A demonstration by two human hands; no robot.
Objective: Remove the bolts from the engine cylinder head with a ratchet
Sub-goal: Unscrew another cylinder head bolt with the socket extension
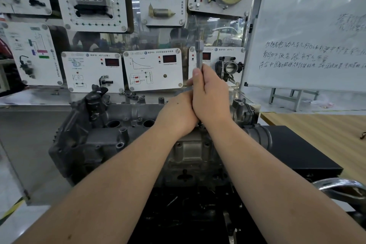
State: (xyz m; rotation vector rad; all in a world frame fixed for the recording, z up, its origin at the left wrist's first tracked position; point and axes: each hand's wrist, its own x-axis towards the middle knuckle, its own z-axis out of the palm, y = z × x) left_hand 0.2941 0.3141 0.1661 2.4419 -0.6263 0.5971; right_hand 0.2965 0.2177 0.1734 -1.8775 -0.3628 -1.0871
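Note:
A grey engine cylinder head (pixel 111 136) sits on the bench in front of me. Both hands are stacked over its right-of-centre part. My right hand (pixel 211 95) grips a silver ratchet tool (pixel 198 53) whose shaft sticks straight up above my fist. Lower down on the same tool, my left hand (pixel 179 114) wraps around it, pressed against the right hand. Both hands hide the tool's lower end and the bolt beneath it.
Display panels (pixel 153 69) with sensors and a throttle body (pixel 227 67) stand behind the engine. A whiteboard (pixel 309 31) stands at the right above a wooden table (pixel 324 130). A black box (pixel 297 150) lies right of the engine, with a chrome part (pixel 340 186) near it.

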